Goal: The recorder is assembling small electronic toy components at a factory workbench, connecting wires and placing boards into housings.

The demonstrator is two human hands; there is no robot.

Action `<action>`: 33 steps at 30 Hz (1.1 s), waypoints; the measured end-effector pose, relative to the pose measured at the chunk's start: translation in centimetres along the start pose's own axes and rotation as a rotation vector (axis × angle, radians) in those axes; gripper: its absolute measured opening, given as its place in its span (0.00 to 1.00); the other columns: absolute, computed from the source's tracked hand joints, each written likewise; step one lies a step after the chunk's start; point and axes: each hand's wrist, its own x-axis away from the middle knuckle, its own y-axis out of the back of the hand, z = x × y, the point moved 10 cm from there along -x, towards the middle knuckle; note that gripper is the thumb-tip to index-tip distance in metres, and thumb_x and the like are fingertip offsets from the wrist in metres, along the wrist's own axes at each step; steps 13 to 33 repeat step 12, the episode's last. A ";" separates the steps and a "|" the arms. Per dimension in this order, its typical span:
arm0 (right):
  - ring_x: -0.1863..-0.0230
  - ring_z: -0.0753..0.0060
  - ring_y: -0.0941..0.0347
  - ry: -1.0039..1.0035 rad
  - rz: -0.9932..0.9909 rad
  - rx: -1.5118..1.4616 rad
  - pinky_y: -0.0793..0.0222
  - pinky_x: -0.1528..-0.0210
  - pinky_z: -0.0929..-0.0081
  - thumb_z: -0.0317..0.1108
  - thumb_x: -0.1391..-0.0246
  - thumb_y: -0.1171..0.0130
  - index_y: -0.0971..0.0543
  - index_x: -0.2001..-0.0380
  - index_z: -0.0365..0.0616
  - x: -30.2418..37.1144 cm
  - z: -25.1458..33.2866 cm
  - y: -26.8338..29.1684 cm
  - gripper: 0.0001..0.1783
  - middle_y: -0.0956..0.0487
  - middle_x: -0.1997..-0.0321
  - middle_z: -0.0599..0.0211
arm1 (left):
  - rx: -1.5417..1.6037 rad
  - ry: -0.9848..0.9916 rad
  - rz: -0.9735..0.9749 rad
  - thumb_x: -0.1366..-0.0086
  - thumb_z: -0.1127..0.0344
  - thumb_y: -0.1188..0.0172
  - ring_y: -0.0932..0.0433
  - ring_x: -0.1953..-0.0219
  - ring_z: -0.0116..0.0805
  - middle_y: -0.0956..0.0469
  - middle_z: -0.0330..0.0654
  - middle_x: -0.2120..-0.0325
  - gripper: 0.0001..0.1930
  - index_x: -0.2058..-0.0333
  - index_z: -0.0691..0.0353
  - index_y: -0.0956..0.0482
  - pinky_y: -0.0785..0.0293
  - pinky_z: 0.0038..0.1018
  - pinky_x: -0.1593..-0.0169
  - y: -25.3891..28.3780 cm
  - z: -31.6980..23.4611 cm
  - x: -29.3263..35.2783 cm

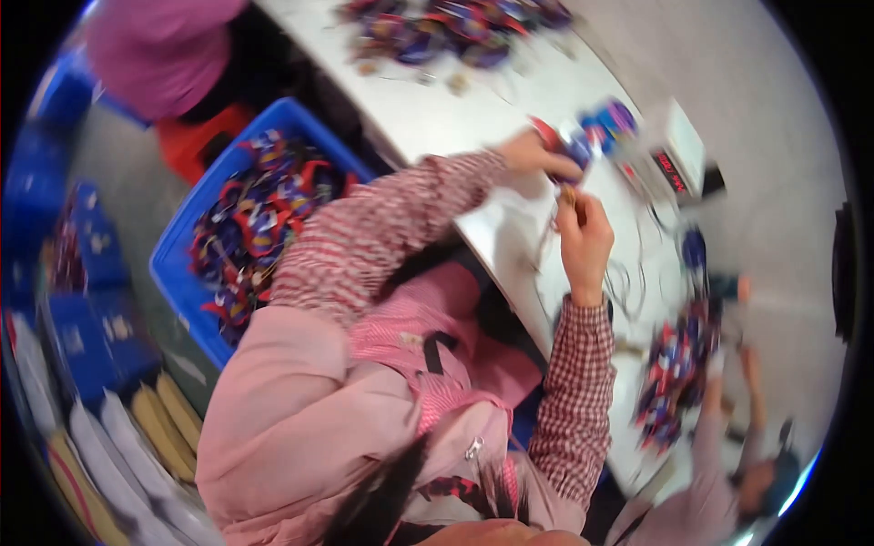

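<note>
My left hand [535, 153] is closed around a small purple-and-red piece [574, 150] above the white table [510, 214]. Its exact kind is blurred by motion. Just below it, my right hand [584, 235] pinches a tiny brownish-gold part [569, 195] close to the piece; whether the two are joined I cannot tell. A thin cord seems to hang beside the right fingers. Right behind the left fingertips is a shiny blue-and-purple round object [612, 126], touching or nearly touching the held piece.
A blue bin [168, 259] full of similar purple-and-red pieces stands left. More lie heaped on the table's far end [455, 32] and right side [674, 373]. A white box with red display [678, 150] trails cables. Co-workers [719, 455] sit nearby; stacked sacks [127, 446] lie lower left.
</note>
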 end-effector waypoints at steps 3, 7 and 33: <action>0.71 0.80 0.27 -0.215 -0.158 -0.370 0.30 0.71 0.81 0.28 0.44 0.47 0.26 0.62 0.33 2.7 -2.5 6.1 0.09 0.24 0.68 0.66 | 0.089 0.037 0.075 0.52 0.65 0.32 0.24 0.66 0.26 0.21 0.40 0.66 0.18 0.62 0.66 0.21 0.29 0.25 0.56 -3.5 0.8 -0.6; 0.71 0.81 0.28 -0.349 -0.393 -0.645 0.29 0.70 0.82 0.28 0.44 0.47 0.27 0.60 0.33 7.9 -7.7 12.3 0.10 0.24 0.68 0.67 | 0.294 0.046 0.176 0.52 0.62 0.31 0.25 0.60 0.27 0.21 0.41 0.63 0.25 0.56 0.68 0.24 0.30 0.25 0.54 -10.7 0.2 0.8; 0.73 0.82 0.28 -0.414 -0.550 -0.285 0.27 0.69 0.83 0.30 0.45 0.44 0.27 0.57 0.35 15.3 -13.9 16.9 0.14 0.24 0.69 0.68 | 0.043 0.007 0.467 0.49 0.62 0.32 0.26 0.52 0.32 0.23 0.43 0.57 0.27 0.51 0.63 0.26 0.37 0.27 0.44 -20.1 2.5 2.5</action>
